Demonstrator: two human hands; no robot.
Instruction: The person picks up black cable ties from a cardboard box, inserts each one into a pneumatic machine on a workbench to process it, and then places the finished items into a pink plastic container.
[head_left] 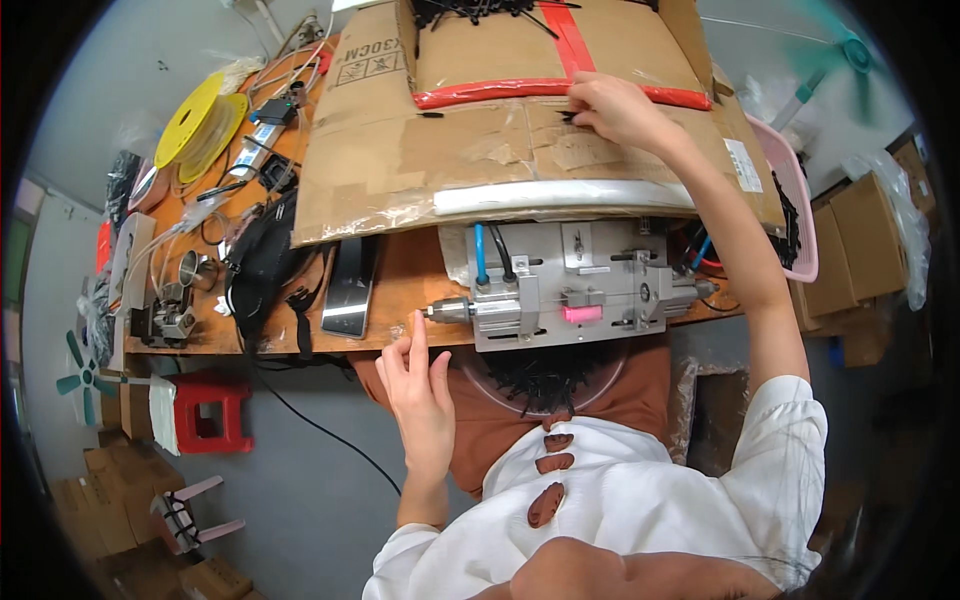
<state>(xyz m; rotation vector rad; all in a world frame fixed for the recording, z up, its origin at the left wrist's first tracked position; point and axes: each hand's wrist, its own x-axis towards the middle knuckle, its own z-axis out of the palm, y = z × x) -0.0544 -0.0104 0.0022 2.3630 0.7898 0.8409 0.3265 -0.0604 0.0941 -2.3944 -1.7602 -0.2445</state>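
My right hand (622, 110) reaches over the cardboard box (400, 165), fingers pinched on a small black piece (568, 117) just below the red tape. Another small black piece (430, 115) lies on the cardboard to its left. Raised at the table's front edge, my left hand (418, 400) holds nothing; its index finger points up and the thumb stands apart. That fingertip is beside the tip of a metal fitting (450, 310) on the left end of a metal fixture (550, 270); whether they touch I cannot tell. A pink block (582, 314) sits at the fixture's front middle.
Black thin parts (480, 12) fill the box top, and more lie in a clear bowl (500, 395) on my lap. Left on the table are a phone (350, 290), a black bag (262, 265) and a yellow spool (190, 120). A pink basket (800, 200) stands right.
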